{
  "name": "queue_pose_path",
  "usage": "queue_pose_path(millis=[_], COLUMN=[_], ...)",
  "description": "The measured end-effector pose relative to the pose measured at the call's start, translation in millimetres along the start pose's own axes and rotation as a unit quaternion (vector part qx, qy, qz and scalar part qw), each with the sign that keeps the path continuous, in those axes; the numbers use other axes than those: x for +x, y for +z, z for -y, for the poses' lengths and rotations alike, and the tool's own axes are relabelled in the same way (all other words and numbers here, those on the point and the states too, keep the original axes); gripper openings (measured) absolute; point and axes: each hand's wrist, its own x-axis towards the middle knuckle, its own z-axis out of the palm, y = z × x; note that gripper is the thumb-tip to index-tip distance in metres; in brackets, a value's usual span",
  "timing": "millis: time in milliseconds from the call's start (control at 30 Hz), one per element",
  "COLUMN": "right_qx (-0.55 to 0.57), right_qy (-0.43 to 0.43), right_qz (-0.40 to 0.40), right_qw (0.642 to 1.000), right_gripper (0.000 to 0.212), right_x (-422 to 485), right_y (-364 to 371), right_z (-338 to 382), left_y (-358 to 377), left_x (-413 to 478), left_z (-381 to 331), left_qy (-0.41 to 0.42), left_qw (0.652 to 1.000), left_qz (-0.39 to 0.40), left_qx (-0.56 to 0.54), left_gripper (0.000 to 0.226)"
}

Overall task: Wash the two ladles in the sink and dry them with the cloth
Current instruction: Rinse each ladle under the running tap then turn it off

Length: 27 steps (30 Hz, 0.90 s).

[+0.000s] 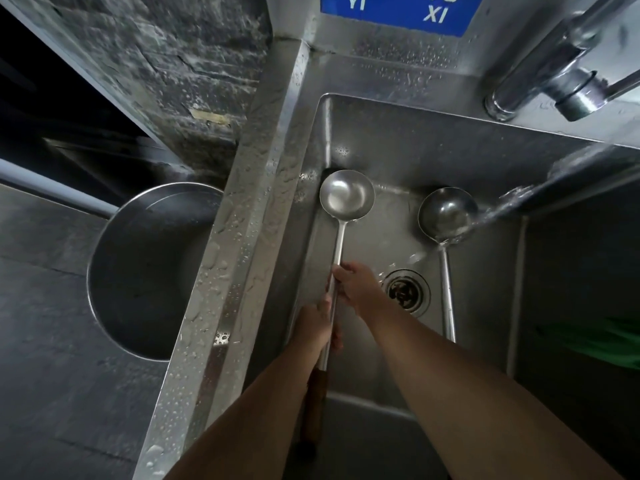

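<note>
Two long steel ladles are in the steel sink (388,140). The left ladle (346,197), bowl up and shiny, has a wooden grip at its near end. My left hand (317,323) is closed around its shaft low down, and my right hand (356,284) grips the same shaft higher up. The right ladle (446,213) lies in the basin with its handle running toward me; a stream of water falls onto its bowl from the right. A green cloth (595,341) lies on the dark surface at the right.
A chrome tap (554,74) stands at the back right of the sink. The drain (407,292) sits between the two handles. A large steel pot (145,271) stands left of the wet sink rim (235,237). A blue sign (398,12) hangs behind.
</note>
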Motion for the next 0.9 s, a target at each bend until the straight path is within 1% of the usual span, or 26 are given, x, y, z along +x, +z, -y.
queue_pose_path(millis=[100, 167, 233, 300, 367, 400, 467, 500, 533, 600, 667, 767, 833, 900], right_qx=[-0.015, -0.02, -0.019, -0.039, -0.044, -0.065, -0.148, -0.178, -0.19, -0.189, -0.145, -0.026, 0.048, 0.132], right_qy=[0.026, 0.052, 0.067, 0.051, 0.025, 0.003, -0.06, -0.073, -0.069, -0.045, -0.005, 0.054, 0.074, 0.095], right_qz=[0.003, 0.029, 0.063, 0.04, 0.008, -0.017, -0.092, -0.129, -0.156, -0.161, -0.128, -0.089, -0.085, -0.064], right_qw=[1.0, 0.998, 0.996, 0.997, 0.999, 0.998, 0.983, 0.973, 0.967, 0.968, 0.981, 0.994, 0.992, 0.985], right_gripper=[0.024, 0.027, 0.03, 0.023, 0.019, 0.016, 0.011, 0.011, 0.012, 0.013, 0.02, 0.01, 0.008, 0.013], right_x=[-13.5, -27.6, -46.8, -66.7, -88.3, -95.8, -105.5, -112.7, -115.4, -117.5, -112.0, -111.5, -112.7, -116.2], right_y=[-16.7, -37.1, -55.7, -77.9, -103.7, -116.3, -142.7, -156.7, -168.3, -182.0, -187.6, -179.2, -170.9, -164.5], right_z=[-1.3, 3.7, 13.5, 21.1, 23.3, 22.4, 16.8, 13.2, 9.0, -2.9, -18.4, -28.2, -30.3, -28.7], left_y=[-2.1, -1.0, -1.6, 0.7, 10.8, 18.0, 36.1, 48.5, 62.2, 87.7, 109.3, 127.2, 132.3, 132.5], left_x=[5.7, 2.5, -6.2, -24.4, -49.1, -59.4, -73.3, -78.4, -80.4, -87.7, -97.2, -115.7, -122.6, -124.8], left_z=[-2.0, -5.8, -11.8, -21.6, -31.6, -34.3, -34.8, -34.1, -32.7, -32.5, -29.9, -21.9, -15.7, -10.8], left_qy=[0.037, 0.058, 0.058, 0.063, 0.098, 0.115, 0.141, 0.146, 0.143, 0.096, 0.045, -0.017, -0.06, -0.105], left_qw=[0.994, 0.983, 0.978, 0.967, 0.952, 0.95, 0.952, 0.954, 0.959, 0.975, 0.986, 0.987, 0.978, 0.969], left_qz=[-0.046, -0.068, -0.071, -0.076, -0.082, -0.08, -0.068, -0.057, -0.04, -0.003, 0.053, 0.141, 0.197, 0.221], left_qx=[0.089, 0.158, 0.186, 0.236, 0.278, 0.28, 0.263, 0.256, 0.243, 0.2, 0.154, 0.079, 0.013, -0.034], left_gripper=[0.061, 0.049, 0.037, 0.034, 0.037, 0.04, 0.045, 0.046, 0.044, 0.036, 0.033, 0.027, 0.022, 0.022])
